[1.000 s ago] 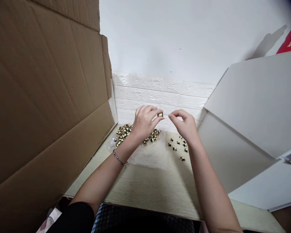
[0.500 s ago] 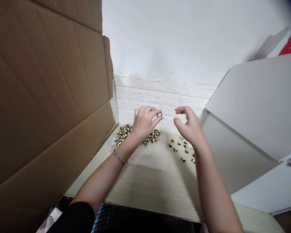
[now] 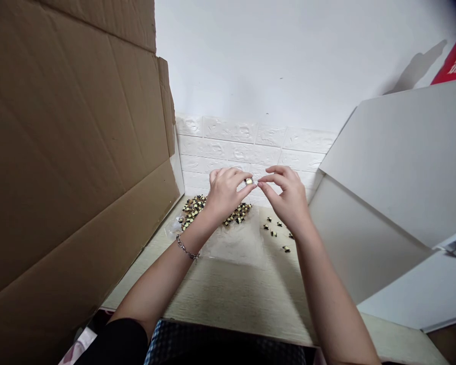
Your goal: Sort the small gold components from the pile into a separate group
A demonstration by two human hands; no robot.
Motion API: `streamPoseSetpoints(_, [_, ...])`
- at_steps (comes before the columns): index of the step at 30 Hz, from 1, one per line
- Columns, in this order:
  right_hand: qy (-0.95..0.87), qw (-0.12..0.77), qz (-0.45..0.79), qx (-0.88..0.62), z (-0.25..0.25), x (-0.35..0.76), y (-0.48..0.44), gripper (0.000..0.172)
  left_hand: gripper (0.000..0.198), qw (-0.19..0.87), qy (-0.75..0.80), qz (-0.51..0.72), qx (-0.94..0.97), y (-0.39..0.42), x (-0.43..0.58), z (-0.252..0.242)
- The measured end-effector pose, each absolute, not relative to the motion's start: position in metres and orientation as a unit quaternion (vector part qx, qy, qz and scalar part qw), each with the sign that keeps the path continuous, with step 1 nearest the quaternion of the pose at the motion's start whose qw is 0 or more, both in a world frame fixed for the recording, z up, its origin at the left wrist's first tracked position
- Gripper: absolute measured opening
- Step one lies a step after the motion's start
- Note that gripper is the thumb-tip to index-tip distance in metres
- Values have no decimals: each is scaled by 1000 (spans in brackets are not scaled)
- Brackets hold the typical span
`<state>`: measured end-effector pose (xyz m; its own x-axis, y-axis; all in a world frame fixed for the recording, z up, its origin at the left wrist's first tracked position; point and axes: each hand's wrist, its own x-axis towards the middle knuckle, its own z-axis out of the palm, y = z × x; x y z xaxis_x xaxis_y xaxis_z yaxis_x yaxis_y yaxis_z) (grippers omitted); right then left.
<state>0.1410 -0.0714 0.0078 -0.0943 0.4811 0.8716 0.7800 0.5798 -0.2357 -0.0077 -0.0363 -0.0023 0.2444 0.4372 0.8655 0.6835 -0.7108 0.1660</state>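
My left hand [image 3: 228, 190] is closed, its thumb and fingertips pinching a small transformer [image 3: 249, 181] with a yellow-wrapped middle and dark pinned ends. It is held up above the table, in front of the wall. Just to its right, my right hand [image 3: 287, 195] has thumb and index fingertip pressed together, close to the transformer's side. Whatever sits in that pinch is too small to make out. Beneath my left hand, a pile of similar transformers [image 3: 193, 209] lies on a clear plastic bag [image 3: 235, 246]. Several more transformers [image 3: 286, 249] are scattered right of the bag.
A tall cardboard sheet [image 3: 79, 152] walls off the left side. White panels [image 3: 395, 162] stand on the right, and a white brick-patterned wall [image 3: 228, 130] is behind. The pale wooden table [image 3: 228, 294] runs to its front edge near my body.
My right hand has moved left to the transformer, and its thumb and index finger have closed from apart into a pinch. My left hand still holds the transformer in nearly the same place.
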Motion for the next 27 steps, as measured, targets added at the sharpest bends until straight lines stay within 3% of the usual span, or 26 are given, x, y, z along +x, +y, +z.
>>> streamPoseSetpoints(5, [-708,551,-125,-424,7,140,-71,12,26,54,-342,-500,-794,-36,-8,0])
streamPoseSetpoints(14, [-718,540,-120,-422,7,144,-68,12,27,-239,-236,-482,-809,-22,-7,-6])
streamPoseSetpoints(27, [-724,539,-130,-410,6,143,-68,12,28,-266,-233,-501,-790,-21,-5,-8])
